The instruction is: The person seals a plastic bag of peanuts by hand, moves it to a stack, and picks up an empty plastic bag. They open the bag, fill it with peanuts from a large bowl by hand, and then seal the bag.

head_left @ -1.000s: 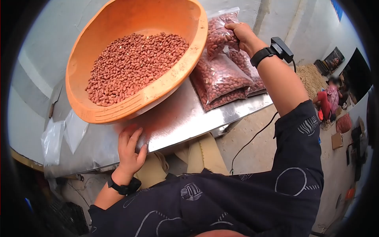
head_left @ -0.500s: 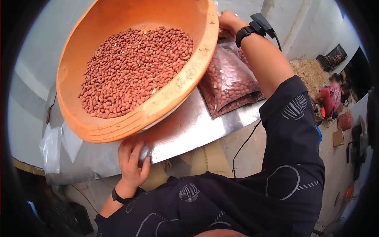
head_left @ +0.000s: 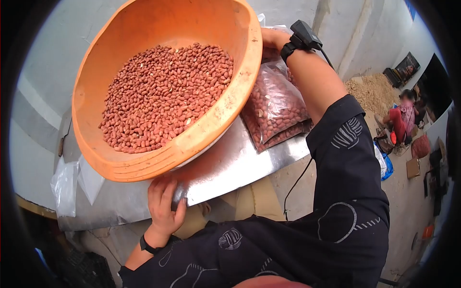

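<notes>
A large orange basin [head_left: 144, 171] stands tilted on the metal tabletop [head_left: 230, 158], holding many red-skinned peanuts [head_left: 163, 96]. My left hand [head_left: 165, 207] lies at the table's front edge, fingers stretched out just under the basin's near rim, with nothing seen in it. Beyond the basin's right side is my right hand [head_left: 274, 39]; its fingers are hidden behind the rim, so what they hold cannot be made out. Clear plastic bags of peanuts [head_left: 278, 103] lie stacked beneath my right wrist, right of the basin.
Empty clear plastic bags [head_left: 65, 187] hang over the table's left edge. A black cable [head_left: 293, 189] runs down to the floor. At the far right a person [head_left: 406, 117] sits beside a heap of pale peanut-like pieces [head_left: 372, 93]. A pale wall rises behind the table.
The view has shifted slightly, so the basin and bags sit a little lower. My right hand has slipped further behind the basin's rim. My left hand stays at the table edge.
</notes>
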Action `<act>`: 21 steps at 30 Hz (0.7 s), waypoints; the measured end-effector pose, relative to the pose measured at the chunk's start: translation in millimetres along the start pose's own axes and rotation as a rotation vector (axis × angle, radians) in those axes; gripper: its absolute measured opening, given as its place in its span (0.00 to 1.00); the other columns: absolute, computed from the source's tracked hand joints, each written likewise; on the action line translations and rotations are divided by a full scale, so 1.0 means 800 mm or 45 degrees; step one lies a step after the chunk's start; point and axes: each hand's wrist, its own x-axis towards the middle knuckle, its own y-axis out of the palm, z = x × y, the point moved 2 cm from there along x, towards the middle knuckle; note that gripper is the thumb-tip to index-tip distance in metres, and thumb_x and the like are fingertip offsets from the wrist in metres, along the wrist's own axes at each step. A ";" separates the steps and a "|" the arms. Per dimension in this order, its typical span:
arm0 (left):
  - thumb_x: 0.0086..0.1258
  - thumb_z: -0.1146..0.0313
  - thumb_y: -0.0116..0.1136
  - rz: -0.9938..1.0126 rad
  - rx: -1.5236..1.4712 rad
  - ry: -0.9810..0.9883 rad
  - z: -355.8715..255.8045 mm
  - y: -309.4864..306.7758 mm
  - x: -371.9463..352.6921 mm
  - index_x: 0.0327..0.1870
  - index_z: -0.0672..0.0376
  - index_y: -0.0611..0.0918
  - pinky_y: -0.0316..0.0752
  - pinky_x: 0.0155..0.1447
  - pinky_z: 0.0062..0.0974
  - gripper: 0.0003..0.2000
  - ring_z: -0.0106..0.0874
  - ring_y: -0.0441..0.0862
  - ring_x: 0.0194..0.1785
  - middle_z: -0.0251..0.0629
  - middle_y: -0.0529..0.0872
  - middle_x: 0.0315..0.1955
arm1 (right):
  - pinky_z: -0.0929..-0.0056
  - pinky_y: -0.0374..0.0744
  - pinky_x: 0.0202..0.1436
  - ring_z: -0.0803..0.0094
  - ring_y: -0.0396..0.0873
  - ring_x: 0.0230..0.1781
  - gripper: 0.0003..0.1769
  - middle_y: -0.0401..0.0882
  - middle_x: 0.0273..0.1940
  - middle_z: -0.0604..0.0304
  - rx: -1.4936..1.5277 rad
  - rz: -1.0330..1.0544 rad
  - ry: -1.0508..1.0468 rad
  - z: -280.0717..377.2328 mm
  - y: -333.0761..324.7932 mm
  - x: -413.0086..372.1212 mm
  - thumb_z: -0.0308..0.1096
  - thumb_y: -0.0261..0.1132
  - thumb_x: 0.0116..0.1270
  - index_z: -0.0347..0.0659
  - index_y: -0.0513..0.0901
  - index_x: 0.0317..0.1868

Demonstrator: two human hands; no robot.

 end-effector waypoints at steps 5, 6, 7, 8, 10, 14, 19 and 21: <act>0.50 0.73 0.64 -0.010 -0.005 -0.010 -0.001 -0.001 -0.001 0.55 0.65 0.77 0.69 0.61 0.49 0.26 0.57 0.73 0.56 0.55 0.77 0.52 | 0.56 0.66 0.70 0.51 0.63 0.71 0.31 0.61 0.73 0.50 0.121 -0.253 -0.080 -0.024 -0.008 0.017 0.56 0.50 0.71 0.52 0.69 0.70; 0.51 0.73 0.63 0.006 -0.008 -0.015 0.000 -0.001 -0.001 0.56 0.65 0.77 0.68 0.62 0.49 0.26 0.56 0.72 0.57 0.55 0.77 0.53 | 0.56 0.66 0.71 0.51 0.62 0.72 0.31 0.59 0.74 0.51 0.082 -0.351 -0.114 -0.030 -0.014 0.022 0.56 0.50 0.72 0.53 0.69 0.70; 0.52 0.73 0.62 0.022 -0.012 -0.023 0.001 -0.001 -0.003 0.57 0.65 0.76 0.67 0.63 0.49 0.26 0.56 0.72 0.58 0.54 0.77 0.54 | 0.56 0.65 0.72 0.51 0.61 0.73 0.32 0.58 0.75 0.51 0.038 -0.430 -0.142 -0.039 -0.019 0.031 0.57 0.49 0.72 0.53 0.68 0.71; 0.52 0.73 0.61 0.039 -0.014 -0.032 0.001 -0.001 -0.004 0.57 0.65 0.75 0.66 0.64 0.49 0.26 0.55 0.72 0.59 0.54 0.77 0.55 | 0.55 0.64 0.72 0.51 0.61 0.73 0.32 0.58 0.74 0.50 -0.192 -0.537 -0.191 -0.044 -0.032 0.044 0.57 0.49 0.72 0.54 0.68 0.71; 0.52 0.74 0.62 0.052 -0.018 -0.035 0.000 -0.001 -0.004 0.57 0.65 0.75 0.66 0.64 0.49 0.27 0.55 0.72 0.59 0.54 0.77 0.55 | 0.52 0.64 0.72 0.51 0.62 0.72 0.32 0.60 0.73 0.51 -0.304 -0.487 -0.219 -0.046 -0.035 0.052 0.57 0.51 0.71 0.55 0.67 0.71; 0.51 0.74 0.62 0.051 -0.033 -0.057 0.001 -0.001 -0.003 0.57 0.66 0.75 0.66 0.64 0.49 0.27 0.55 0.72 0.59 0.54 0.77 0.54 | 0.59 0.70 0.67 0.50 0.74 0.63 0.26 0.76 0.62 0.48 -0.579 -0.174 -0.141 -0.014 -0.020 0.036 0.51 0.57 0.70 0.47 0.78 0.63; 0.51 0.74 0.63 0.060 -0.031 -0.081 0.001 -0.001 -0.006 0.57 0.66 0.75 0.66 0.64 0.49 0.28 0.56 0.71 0.59 0.54 0.77 0.54 | 0.62 0.72 0.64 0.51 0.77 0.59 0.24 0.79 0.58 0.47 -0.135 -0.075 -0.046 -0.018 -0.019 0.020 0.48 0.57 0.70 0.43 0.80 0.59; 0.51 0.74 0.63 0.043 -0.026 -0.067 0.001 -0.002 -0.004 0.57 0.67 0.75 0.66 0.64 0.49 0.28 0.56 0.72 0.58 0.54 0.77 0.54 | 0.63 0.72 0.64 0.52 0.78 0.58 0.24 0.80 0.57 0.46 0.222 -0.119 -0.030 -0.024 -0.027 0.019 0.47 0.57 0.70 0.41 0.80 0.58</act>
